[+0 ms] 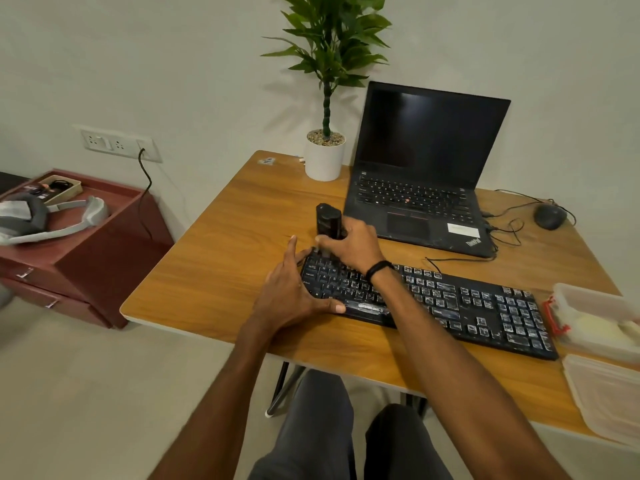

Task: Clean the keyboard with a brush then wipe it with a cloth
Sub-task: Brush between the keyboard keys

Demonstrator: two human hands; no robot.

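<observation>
the right hand [353, 247], with a dark band [379, 270] at its wrist, is curled tight round the lower part of a black brush [329, 220]. the brush stands upright over the far left corner of the keyboard [450, 306], just left of the frame's centre. its bristles are hidden behind the fingers, so whether they touch the keys cannot be told.

just below and left of it, the left hand [294, 292] lies spread over the keyboard's left end. its fingers are nearly straight and reach up along the short edge, and its thumb is pressed flat against the near edge. it holds nothing.

the keyboard is black and lies slanted across the wooden table [225, 254], running from the centre down toward the right edge of the frame. at its right end sits a clear plastic tub [588, 299] with something pale yellow inside, too blurred to name. a clear lid [609, 396] lies below the tub in the lower right.

above the keyboard an open laptop [422, 174] shows a dark screen. a mouse [549, 216] sits to its right, and a potted plant [323, 157] in a white pot to its left. a dark red cabinet [86, 254] stands at the left of the frame.
</observation>
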